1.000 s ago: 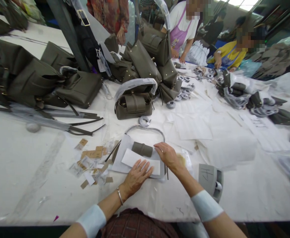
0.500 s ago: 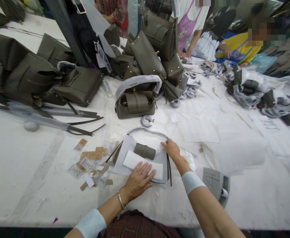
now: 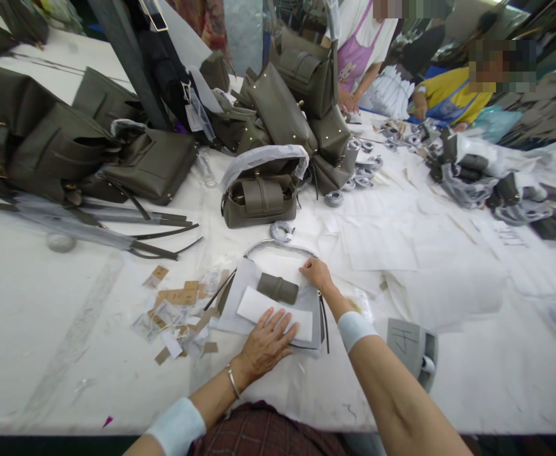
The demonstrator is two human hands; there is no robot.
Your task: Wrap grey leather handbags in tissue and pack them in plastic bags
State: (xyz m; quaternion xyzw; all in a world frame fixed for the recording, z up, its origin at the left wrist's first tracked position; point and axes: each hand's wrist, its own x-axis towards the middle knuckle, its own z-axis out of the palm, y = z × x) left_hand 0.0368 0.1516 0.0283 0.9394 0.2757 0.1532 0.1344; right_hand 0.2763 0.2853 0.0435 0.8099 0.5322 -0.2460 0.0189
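Note:
A dark olive handbag [image 3: 221,301] lies flat before me, largely covered by pale sheets, with its wrapped handle [image 3: 278,244] arching toward the far side. My left hand [image 3: 271,339] rests flat, fingers spread, on a folded white paper [image 3: 254,306] on top of the bag. Just beyond that paper, the bag's olive flap with a raised band [image 3: 278,288] shows through an opening. At the bag's upper right corner, my right hand [image 3: 316,273] has its fingers pinched together beside the handle's end. What is between those fingertips is too small to make out.
Cardboard tags and clear packets [image 3: 178,316] lie left of the bag. A grey tape dispenser [image 3: 411,351] stands at right. Beyond are an upright handbag [image 3: 259,199], a coiled strap [image 3: 282,232] and piled bags [image 3: 282,107]. Co-workers [image 3: 358,50] work across the table.
My right hand has moved slightly left and away from me along the bag's top edge, its fingers closing into a pinch. My left hand stays flat on the paper.

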